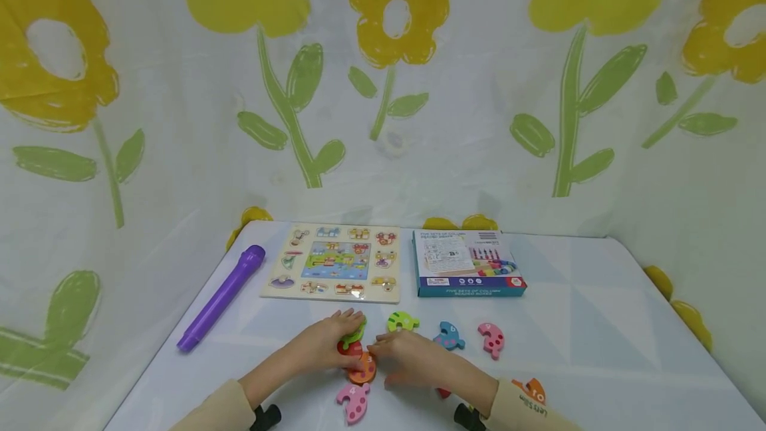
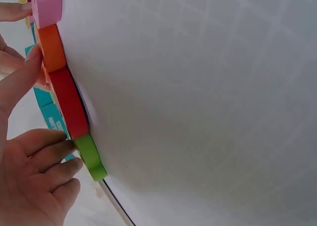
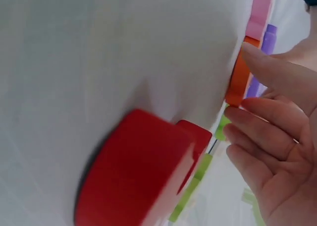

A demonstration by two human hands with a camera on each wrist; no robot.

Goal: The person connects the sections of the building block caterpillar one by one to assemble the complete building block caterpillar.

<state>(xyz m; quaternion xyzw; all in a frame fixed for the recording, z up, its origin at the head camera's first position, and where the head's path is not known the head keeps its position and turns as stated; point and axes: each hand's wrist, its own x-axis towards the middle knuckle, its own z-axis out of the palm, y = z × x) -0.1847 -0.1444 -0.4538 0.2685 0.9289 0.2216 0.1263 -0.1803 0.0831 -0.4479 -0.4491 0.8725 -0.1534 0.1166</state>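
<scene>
two beige cloth sleeves (image 1: 218, 411) are showing nearest the head camera, above a pale patterned tabletop (image 1: 598, 324). at its far side a flat, light rectangular picture board (image 1: 331, 292) is lying left of a teal-and-white printed box (image 1: 469, 261); a long purple tube (image 1: 221, 298) is lying by the left edge. the left hand (image 1: 329, 339) is resting its fingertips against a curvy green piece (image 2: 90, 157) and its thumb by a rounded orange piece (image 2: 53, 47); i cannot tell whether it is gripping. the right hand (image 1: 413, 354) is keeping thumb and fingers apart. the left wrist view is showing plain, thick sides, the head view the spotted tops; the right wrist view is showing a separate glossy red block (image 3: 138, 171) up close. between the hands, green, a red piece (image 2: 71, 104), orange and a spotted pink piece (image 1: 354, 406) are forming a row, its long axis running away from the person, pink end nearest.
</scene>
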